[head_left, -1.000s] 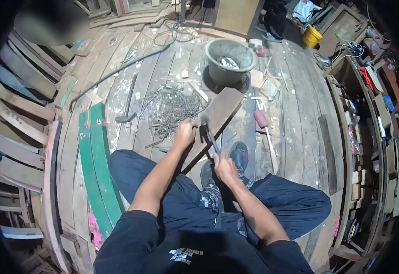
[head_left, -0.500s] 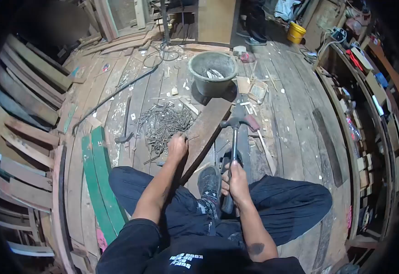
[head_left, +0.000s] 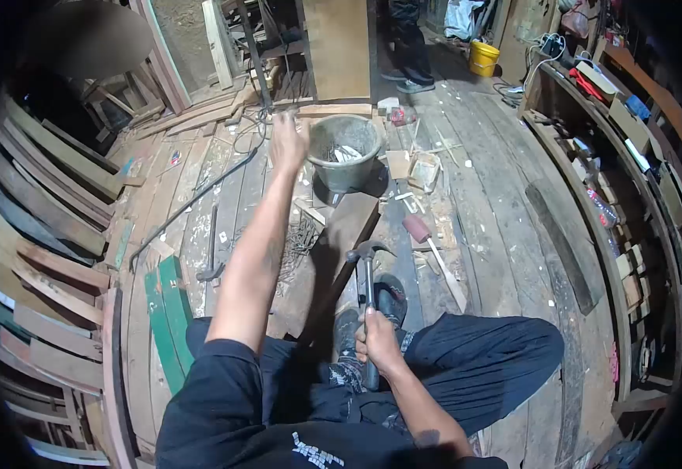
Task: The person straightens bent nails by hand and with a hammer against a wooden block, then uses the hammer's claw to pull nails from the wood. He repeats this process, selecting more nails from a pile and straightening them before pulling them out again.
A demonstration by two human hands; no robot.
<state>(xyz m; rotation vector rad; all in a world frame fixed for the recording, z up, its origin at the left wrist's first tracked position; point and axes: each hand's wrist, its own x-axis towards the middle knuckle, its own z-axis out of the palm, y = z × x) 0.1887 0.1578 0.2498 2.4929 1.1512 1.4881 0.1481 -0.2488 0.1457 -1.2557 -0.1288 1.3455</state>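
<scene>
My right hand (head_left: 378, 341) grips the handle of a claw hammer (head_left: 369, 281), held upright over my crossed feet with its head at the top. My left hand (head_left: 288, 144) is raised forward, just left of the bucket (head_left: 342, 177); its fingers are smeared by motion, and I cannot make out anything in them. A thick wooden board (head_left: 350, 215) lies lengthwise in front of me, its near part in shadow. Left of it is a pile of metal nails (head_left: 300, 238), partly hidden behind my left forearm. Pale pieces lie inside the bucket.
A red-headed tool with a pale handle (head_left: 417, 228) lies right of the board. To the left are a hooked metal bar (head_left: 214, 250) and green planks (head_left: 166, 313). Stacked boards (head_left: 52, 180) line the left, a wooden shelf (head_left: 583, 211) the right. Another person's legs (head_left: 413, 47) stand behind.
My left hand has moved up and forward, from the nails and board to beside the bucket. The hammer in my right hand has come lower and nearer to me. The view has shifted slightly.
</scene>
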